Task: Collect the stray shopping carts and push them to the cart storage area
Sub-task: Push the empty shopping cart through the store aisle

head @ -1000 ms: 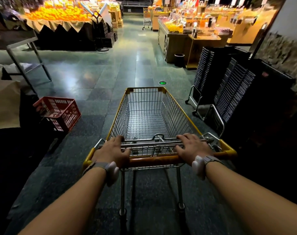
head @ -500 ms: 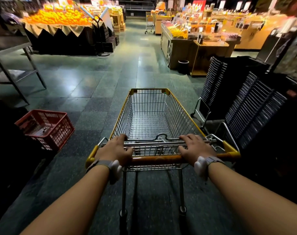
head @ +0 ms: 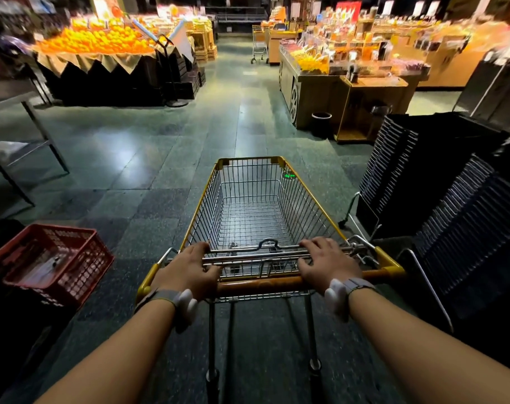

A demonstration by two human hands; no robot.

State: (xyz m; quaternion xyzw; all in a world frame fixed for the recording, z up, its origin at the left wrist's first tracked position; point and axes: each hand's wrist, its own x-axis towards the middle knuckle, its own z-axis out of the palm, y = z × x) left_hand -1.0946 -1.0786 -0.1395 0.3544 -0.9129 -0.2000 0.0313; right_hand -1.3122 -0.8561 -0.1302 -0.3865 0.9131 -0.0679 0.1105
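Note:
A wire shopping cart (head: 256,205) with yellow trim and an orange handle bar stands right in front of me, its basket bare. My left hand (head: 189,268) grips the left part of the handle, fingers curled over the bar and the wire flap. My right hand (head: 326,263) grips the right part the same way. Far down the aisle a second shopping cart (head: 259,45) stands alone beside a wooden counter.
A red plastic crate (head: 49,260) sits on the floor at my left. Two stacks of black baskets (head: 440,182) on wheeled frames stand close on my right. An orange fruit display (head: 99,42), a metal rack (head: 23,147) and wooden counters (head: 349,91) line the tiled aisle ahead.
The cart and I have rolled forward down the aisle; the red crate and the basket stacks have slid back beside me. Both hands hold the handle as before.

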